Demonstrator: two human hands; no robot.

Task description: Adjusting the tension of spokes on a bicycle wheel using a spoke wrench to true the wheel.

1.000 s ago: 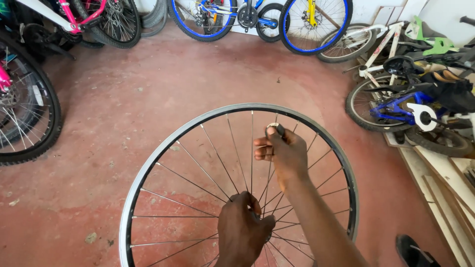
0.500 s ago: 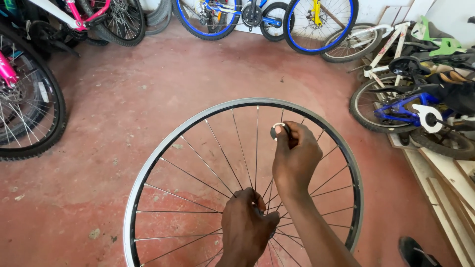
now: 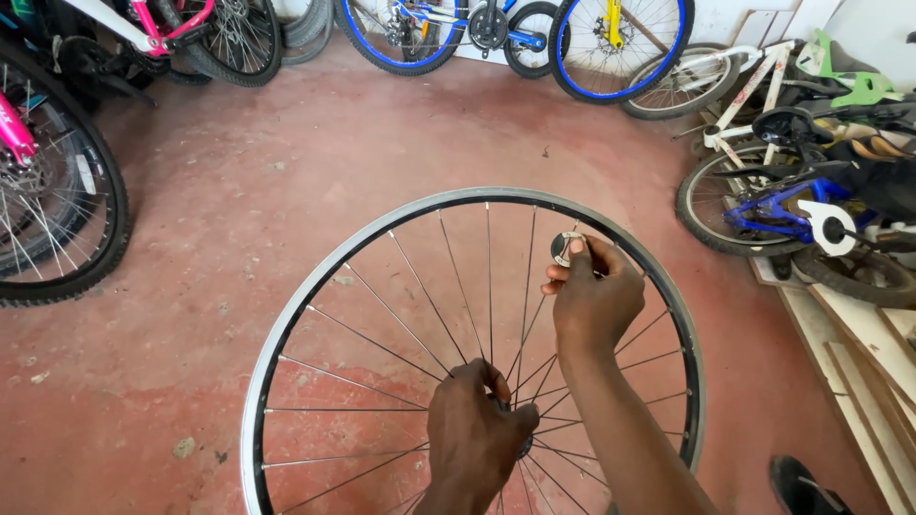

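Head view: a bare bicycle wheel (image 3: 286, 334) stands upright on the red floor (image 3: 239, 210), near the person and at the middle of the scene. The left hand (image 3: 472, 443) is clenched around the wheel's hub, where the spokes meet. The right hand (image 3: 596, 300) pinches a small round spoke wrench (image 3: 563, 248) against a spoke just inside the far right of the rim. Parked bicycles (image 3: 534, 29) line the far wall, and a blue bicycle (image 3: 763, 205) lies to the right beside wooden planks (image 3: 859, 334).
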